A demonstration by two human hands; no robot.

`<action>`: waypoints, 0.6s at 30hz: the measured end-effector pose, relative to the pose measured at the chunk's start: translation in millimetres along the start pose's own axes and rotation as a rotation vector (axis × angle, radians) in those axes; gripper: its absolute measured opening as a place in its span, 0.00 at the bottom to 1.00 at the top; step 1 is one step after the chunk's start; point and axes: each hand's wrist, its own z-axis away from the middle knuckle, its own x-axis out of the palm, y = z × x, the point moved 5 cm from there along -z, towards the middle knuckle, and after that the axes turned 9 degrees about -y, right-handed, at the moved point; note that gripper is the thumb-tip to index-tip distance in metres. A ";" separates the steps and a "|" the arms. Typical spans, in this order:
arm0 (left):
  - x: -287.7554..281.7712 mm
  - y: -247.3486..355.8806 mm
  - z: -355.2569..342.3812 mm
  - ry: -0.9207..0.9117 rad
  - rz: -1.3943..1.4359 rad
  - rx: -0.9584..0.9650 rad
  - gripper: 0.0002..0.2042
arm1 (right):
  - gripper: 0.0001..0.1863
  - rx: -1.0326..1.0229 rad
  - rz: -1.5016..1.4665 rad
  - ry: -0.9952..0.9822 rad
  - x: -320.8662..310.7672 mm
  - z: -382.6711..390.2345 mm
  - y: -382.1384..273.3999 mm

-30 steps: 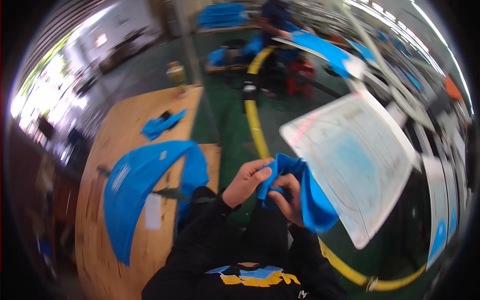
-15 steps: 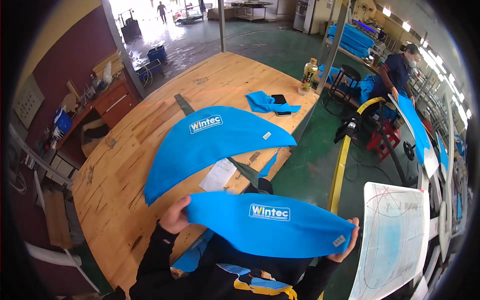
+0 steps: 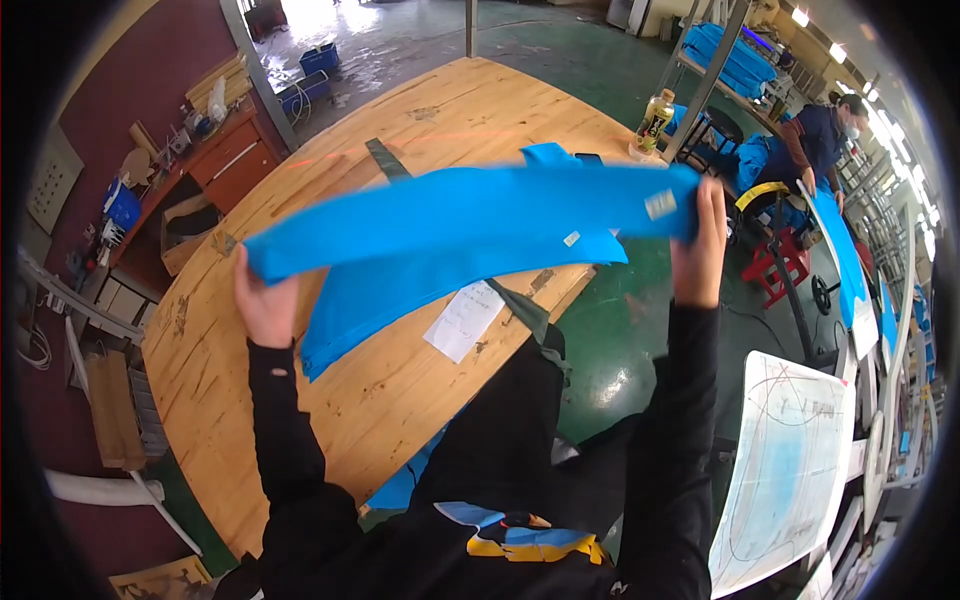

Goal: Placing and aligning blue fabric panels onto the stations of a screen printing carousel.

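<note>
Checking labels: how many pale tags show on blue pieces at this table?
2: a tag on the held piece by the right hand, another on the lower piece. More may be hidden.

We take this for a fabric workshop: we see blue cloth point(image 3: 460, 220) held over a broad, scuffed wooden desk point(image 3: 350, 425), folded blue fabric point(image 3: 728, 55) stacked on a rack point(image 3: 738, 101), a co-worker point(image 3: 818, 138) at a row of panels point(image 3: 864, 332) bearing blue pieces point(image 3: 838, 240), a green floor point(image 3: 640, 335) and lines of ceiling lights point(image 3: 800, 17).

Long blue fabric piece point(image 3: 470, 208), pale tag point(image 3: 661, 205) near right end, spread above wooden table point(image 3: 225, 400)
</note>
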 end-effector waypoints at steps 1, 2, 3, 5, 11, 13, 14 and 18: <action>1.0 16.2 -11.1 -0.134 -0.017 0.069 0.13 | 0.11 0.163 -0.676 0.103 5.6 -18.2 20.9; -2.6 29.6 -16.6 -0.203 -0.082 0.166 0.13 | 0.10 0.170 -0.704 0.119 12.9 -29.6 27.8; -8.4 32.6 -19.8 -0.267 -0.034 0.135 0.13 | 0.09 0.239 -0.584 0.132 18.0 -37.4 37.2; -31.7 32.9 -24.0 -0.167 -0.156 0.113 0.13 | 0.08 0.299 -0.572 0.114 37.1 -42.8 62.3; -82.4 -8.0 6.4 0.042 -0.622 -0.190 0.18 | 0.11 0.615 -0.344 0.013 84.1 9.7 160.9; -86.5 -15.5 17.7 0.104 -0.713 -0.251 0.16 | 0.12 0.712 -0.076 -0.035 85.7 27.9 178.1; -85.8 -13.0 20.8 0.135 -0.779 -0.236 0.16 | 0.12 0.647 -0.093 -0.060 86.6 29.7 179.8; -82.5 -14.5 29.8 0.219 -0.892 -0.330 0.13 | 0.12 0.717 0.015 -0.072 76.4 29.6 184.8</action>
